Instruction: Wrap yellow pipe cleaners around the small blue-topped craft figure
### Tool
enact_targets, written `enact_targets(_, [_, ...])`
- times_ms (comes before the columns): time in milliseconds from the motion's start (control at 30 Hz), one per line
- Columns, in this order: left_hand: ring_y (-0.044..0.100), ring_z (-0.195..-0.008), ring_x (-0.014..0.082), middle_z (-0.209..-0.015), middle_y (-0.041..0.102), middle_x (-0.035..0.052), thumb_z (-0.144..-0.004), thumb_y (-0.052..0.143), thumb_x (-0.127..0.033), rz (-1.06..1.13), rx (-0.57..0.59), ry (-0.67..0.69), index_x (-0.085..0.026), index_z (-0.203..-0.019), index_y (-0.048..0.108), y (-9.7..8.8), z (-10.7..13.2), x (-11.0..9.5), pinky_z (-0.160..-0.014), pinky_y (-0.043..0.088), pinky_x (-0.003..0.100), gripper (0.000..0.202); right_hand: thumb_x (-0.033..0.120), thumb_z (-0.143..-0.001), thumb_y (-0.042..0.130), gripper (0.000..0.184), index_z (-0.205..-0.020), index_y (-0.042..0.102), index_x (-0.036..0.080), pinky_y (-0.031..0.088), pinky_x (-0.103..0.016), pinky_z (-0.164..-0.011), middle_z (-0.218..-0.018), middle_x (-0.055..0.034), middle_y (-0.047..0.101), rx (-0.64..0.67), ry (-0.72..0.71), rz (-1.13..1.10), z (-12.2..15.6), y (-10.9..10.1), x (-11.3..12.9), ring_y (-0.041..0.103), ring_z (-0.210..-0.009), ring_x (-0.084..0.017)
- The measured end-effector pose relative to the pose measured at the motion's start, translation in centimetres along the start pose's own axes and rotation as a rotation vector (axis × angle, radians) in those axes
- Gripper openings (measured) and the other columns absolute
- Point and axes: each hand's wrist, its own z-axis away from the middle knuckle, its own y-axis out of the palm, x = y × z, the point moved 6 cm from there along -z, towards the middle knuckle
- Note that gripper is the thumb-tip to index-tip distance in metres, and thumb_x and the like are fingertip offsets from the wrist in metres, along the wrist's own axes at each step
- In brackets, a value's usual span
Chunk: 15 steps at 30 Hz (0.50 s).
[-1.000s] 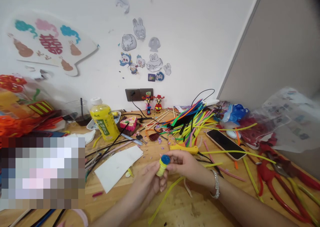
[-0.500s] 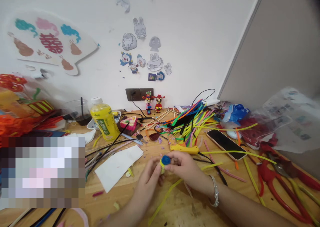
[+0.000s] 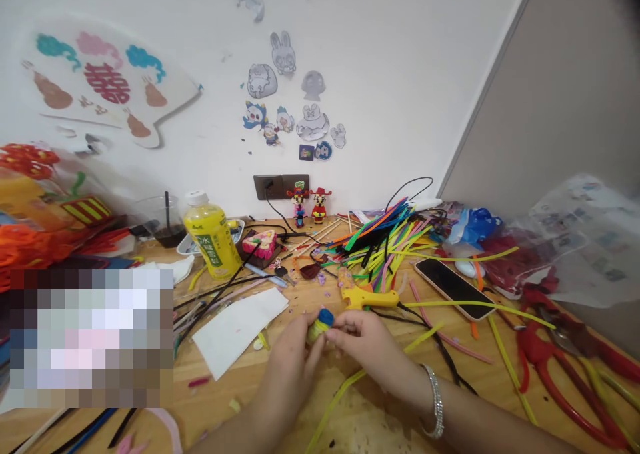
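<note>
Both my hands meet over the wooden table (image 3: 380,427) around a small yellow coil with a blue top (image 3: 321,323), made of pipe cleaner. My left hand (image 3: 290,367) pinches it from the left and below. My right hand (image 3: 367,339), a silver bracelet on its wrist, grips it from the right with curled fingers. A long yellow pipe cleaner (image 3: 340,394) trails from under my hands toward the near edge. A yellow glue gun (image 3: 370,299) lies just beyond my fingers.
A pile of coloured pipe cleaners (image 3: 385,241) and a phone (image 3: 453,287) lie at the back right, red-handled pliers (image 3: 555,367) at the right. A yellow drink bottle (image 3: 210,237), white paper (image 3: 240,331) and black wires lie to the left. Two small figures (image 3: 309,204) stand by the wall socket.
My hands have sunk a little toward the table and closed more tightly round the coil, so less of its yellow body shows. The view has shifted slightly.
</note>
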Motion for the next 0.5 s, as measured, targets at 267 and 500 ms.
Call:
enact_targets(267, [0.055, -0.082, 0.0200, -0.084, 0.059, 0.0042, -0.078, 0.049, -0.028, 0.378, 0.051, -0.129, -0.019, -0.090, 0.051, 0.9, -0.4, 0.7, -0.073, 0.044, 0.032, 0.015, 0.017, -0.072, 0.050, 0.012, -0.060, 0.050, 0.016, 0.037, -0.021, -0.051, -0.051, 0.0038, 0.052, -0.002, -0.034, 0.062, -0.5, -0.5, -0.4, 0.048, -0.050, -0.011])
enact_targets(500, [0.050, -0.058, 0.0121, -0.069, 0.055, -0.0017, -0.075, 0.054, -0.033, 0.761, 0.149, -0.286, -0.017, -0.083, 0.048, 2.1, -0.4, 1.1, -0.053, 0.041, 0.023, 0.019, 0.016, -0.070, 0.052, 0.012, -0.059, 0.049, 0.017, 0.034, -0.021, -0.050, -0.054, 0.0049, 0.047, -0.014, -0.123, 0.145, -0.6, -1.2, 0.1, 0.045, -0.052, -0.010])
